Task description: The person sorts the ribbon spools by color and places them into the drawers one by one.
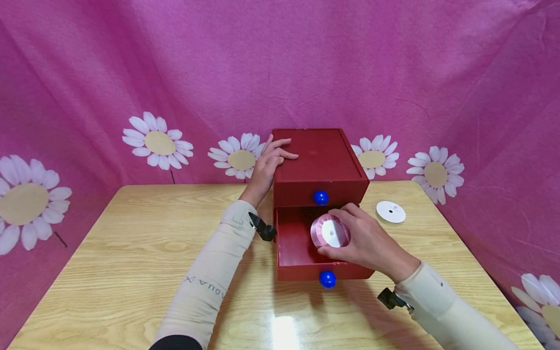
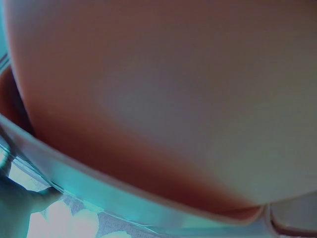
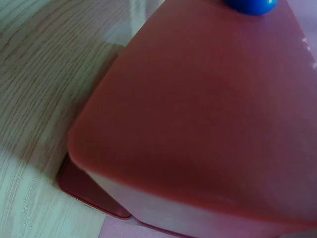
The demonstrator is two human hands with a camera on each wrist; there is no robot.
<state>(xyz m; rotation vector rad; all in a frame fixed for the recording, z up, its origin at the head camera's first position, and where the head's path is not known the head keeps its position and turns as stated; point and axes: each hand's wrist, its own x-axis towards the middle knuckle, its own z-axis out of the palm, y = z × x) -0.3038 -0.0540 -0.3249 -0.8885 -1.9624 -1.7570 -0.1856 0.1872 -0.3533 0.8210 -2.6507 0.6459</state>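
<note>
A red two-drawer box (image 1: 312,155) stands toward the back of the table, its lower drawer (image 1: 293,245) pulled out and its upper drawer (image 1: 297,194) closed. Each drawer front bears a round blue knob (image 1: 327,279). My left hand (image 1: 268,163) rests on the box's upper left edge, fingers spread over the top. Pinched between the thumb and fingers of my right hand (image 1: 365,240) is a spool of pink ribbon (image 1: 321,232) with a white centre, held over the open lower drawer. The right wrist view is filled by the red drawer front (image 3: 198,109); the spool does not show there.
A white flat disc (image 1: 391,212) with a small centre hole lies on the wooden table (image 1: 144,253), right of the box. Behind the table hangs a pink cloth (image 1: 210,63) printed with large white daisies.
</note>
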